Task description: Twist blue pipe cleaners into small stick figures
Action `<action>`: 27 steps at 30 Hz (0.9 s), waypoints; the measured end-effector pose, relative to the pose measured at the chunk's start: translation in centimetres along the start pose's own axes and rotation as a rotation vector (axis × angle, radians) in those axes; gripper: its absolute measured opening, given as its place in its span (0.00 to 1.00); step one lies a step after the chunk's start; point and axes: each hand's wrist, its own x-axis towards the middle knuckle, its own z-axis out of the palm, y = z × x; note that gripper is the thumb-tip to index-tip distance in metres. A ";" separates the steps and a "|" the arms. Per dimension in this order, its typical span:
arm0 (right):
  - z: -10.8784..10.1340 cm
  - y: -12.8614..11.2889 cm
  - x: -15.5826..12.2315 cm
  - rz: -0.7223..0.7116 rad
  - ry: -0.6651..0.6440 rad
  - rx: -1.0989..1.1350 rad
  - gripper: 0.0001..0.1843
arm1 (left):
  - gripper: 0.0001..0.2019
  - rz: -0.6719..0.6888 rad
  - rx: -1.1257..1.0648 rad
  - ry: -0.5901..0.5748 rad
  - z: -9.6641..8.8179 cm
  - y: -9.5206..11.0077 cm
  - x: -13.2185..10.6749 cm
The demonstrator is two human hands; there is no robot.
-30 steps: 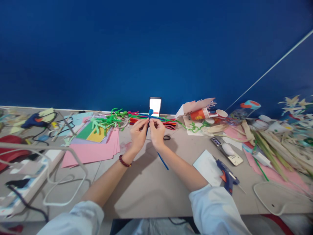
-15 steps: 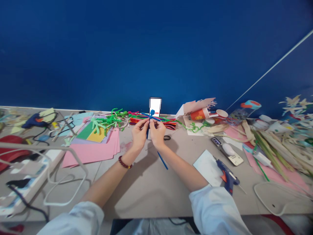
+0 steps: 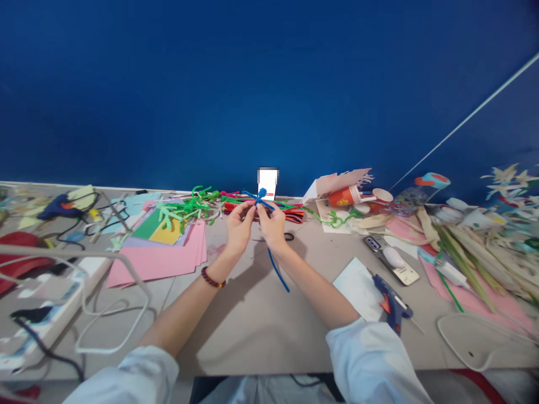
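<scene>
- Centrally, at the far edge of the table (image 3: 252, 342), two bare hands are raised together, holding a small blue figure made from a twisted blue pipe cleaner (image 3: 261, 194).
- The left hand (image 3: 238, 229) is closed in a fingertip pinch on the pipe cleaner, just below its coiled, knob-like top. A dark red beaded bracelet (image 3: 211, 277) circles that wrist.
- The right hand (image 3: 273, 227) is closed on the pipe cleaner too, pinching right beside the left hand.
- Short blue arms stick out sideways above the fingers, and one long blue end curves down past the right wrist, its tip hanging free above the table.
- Just behind the hands lies a tangle of green pipe cleaners (image 3: 185, 210), with a bundle of red and black pipe cleaners (image 3: 295, 215) beside it.
- To the left, a stack of pink paper (image 3: 162, 265) lies below the green tangle.
- Right of the right forearm, a blue and orange hot glue gun (image 3: 391, 303) rests on a white sheet of paper (image 3: 356, 289).
- Risk: a relaxed pinch could let the springy wire unwind and loosen the twist.
- Risk: the loose blue end or the arms could catch on the nearby pipe cleaners if the hands swing wide.
- Risk: if the glue gun is hot, its nozzle could burn the right arm should that arm drift sideways; the pictures cannot show whether it is on.
</scene>
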 end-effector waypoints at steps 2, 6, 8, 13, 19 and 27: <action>0.0 0.1 0.1 0.028 -0.001 0.018 0.12 | 0.11 -0.008 0.002 -0.007 0.0 0.0 0.1; 0.0 0.2 0.2 0.081 -0.010 0.037 0.13 | 0.11 -0.047 -0.013 -0.011 -0.2 0.0 0.2; 0.0 0.2 0.3 0.096 -0.014 0.040 0.13 | 0.11 -0.061 -0.025 -0.007 -0.3 0.0 0.3; -0.3 0.4 0.9 0.074 -0.035 0.052 0.12 | 0.11 -0.100 -0.053 -0.041 -0.4 -0.1 0.7; -0.9 0.1 1.5 0.065 -0.122 -0.030 0.12 | 0.10 -0.245 -0.174 -0.070 -0.9 0.8 1.3; -1.0 0.2 1.7 0.032 -0.226 -0.078 0.12 | 0.12 -0.301 -0.201 -0.005 -0.9 1.0 1.5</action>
